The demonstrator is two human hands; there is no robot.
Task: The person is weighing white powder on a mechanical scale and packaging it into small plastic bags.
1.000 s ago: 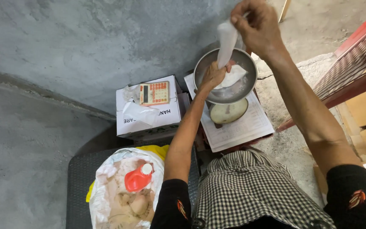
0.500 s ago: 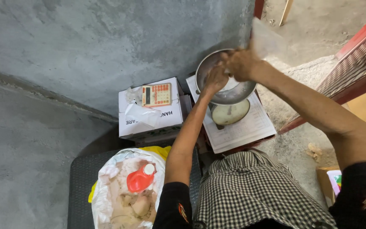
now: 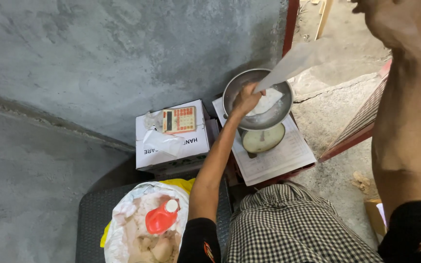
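My left hand [image 3: 246, 100] reaches into a round metal bowl [image 3: 278, 116] on a dial weighing scale [image 3: 263, 140] and grips the lower end of a clear plastic bag [image 3: 296, 62]. My right hand [image 3: 391, 22] is raised at the top right, holding the bag's upper end so that it stretches diagonally. White plastic [image 3: 270, 102] lies in the bowl under the left hand.
An orange calculator [image 3: 179, 120] lies on a white cardboard box [image 3: 171, 146] left of the scale. A paper sheet [image 3: 278, 158] lies under the scale. An open white sack [image 3: 142, 229] with pale lumps and a red scoop [image 3: 161, 219] sits bottom left. Red metal frame [image 3: 366, 131] at right.
My right hand has risen up and to the right, pulling the clear bag taut from the bowl. The left hand has stayed at the bowl.
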